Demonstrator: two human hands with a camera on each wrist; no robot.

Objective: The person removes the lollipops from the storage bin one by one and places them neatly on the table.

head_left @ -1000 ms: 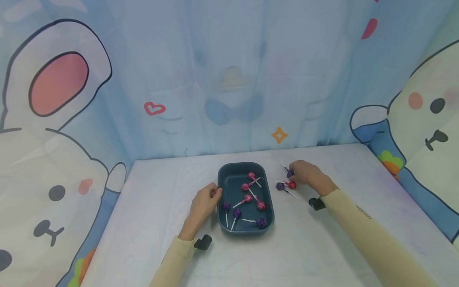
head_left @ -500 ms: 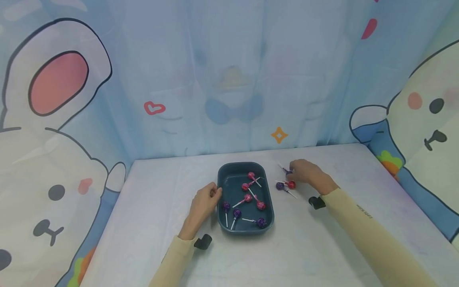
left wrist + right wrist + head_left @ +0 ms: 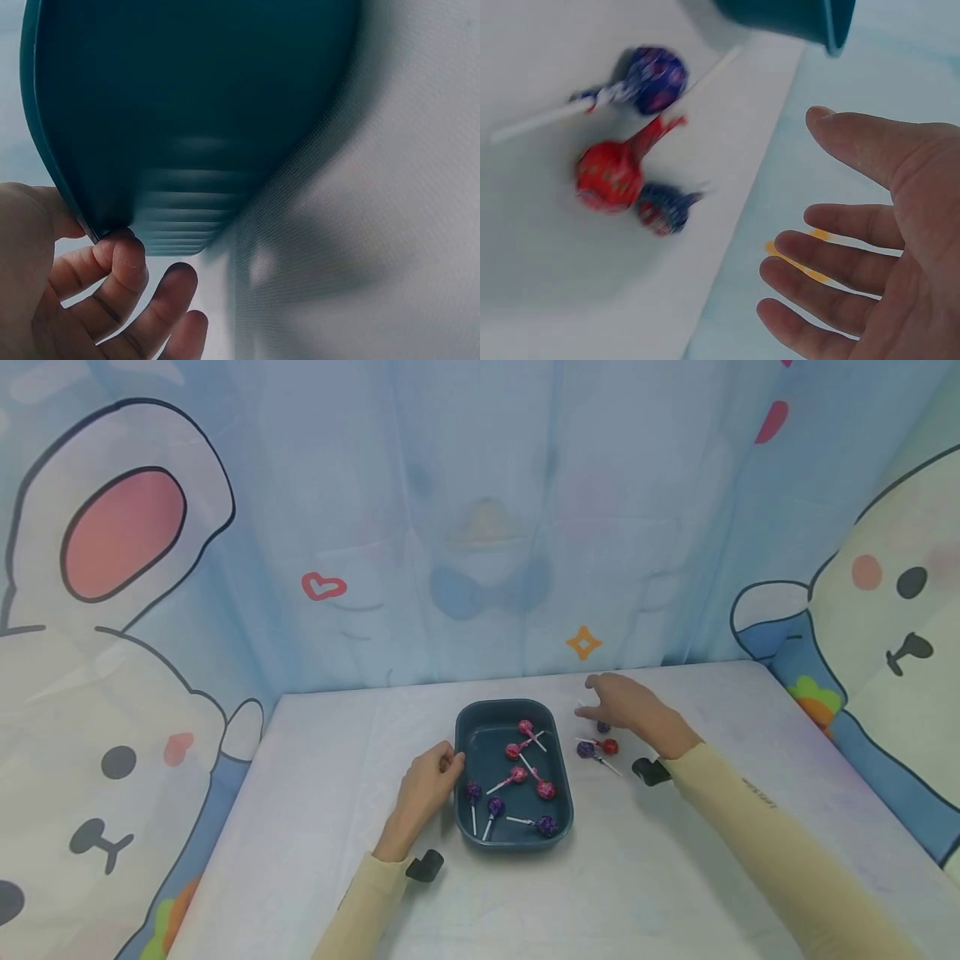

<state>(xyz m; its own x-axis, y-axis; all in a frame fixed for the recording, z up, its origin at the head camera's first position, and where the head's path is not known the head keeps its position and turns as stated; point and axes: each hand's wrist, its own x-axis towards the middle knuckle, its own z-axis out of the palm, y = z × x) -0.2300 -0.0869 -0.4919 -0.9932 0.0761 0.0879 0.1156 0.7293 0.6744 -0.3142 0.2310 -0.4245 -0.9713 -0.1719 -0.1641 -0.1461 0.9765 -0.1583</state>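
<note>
A dark teal tray (image 3: 491, 718) holds several pink and purple lollipops, among them a purple lollipop (image 3: 547, 826) and a pink lollipop (image 3: 546, 790). At its left side my left hand (image 3: 426, 793) pinches the rim between thumb and fingers, which the left wrist view shows closely. To the right of the tray lie a red lollipop (image 3: 609, 176), a purple lollipop (image 3: 657, 79) and a dark blue-purple lollipop (image 3: 663, 208). Over the farthest of these is my right hand (image 3: 633, 706), thumb and fingers spread apart, nothing held. It partly hides that lollipop in the head view.
A white-covered table (image 3: 337, 760) carries everything. Behind it hangs a light blue curtain (image 3: 480, 460) printed with cartoon figures, and similar panels stand at left and right. Each wrist has a small black camera (image 3: 425, 867) on it.
The right hand, earlier with its fingers at the farthest lollipop, has lifted away and spread its fingers; that lollipop stays on the table. My left hand and the tray keep their place.
</note>
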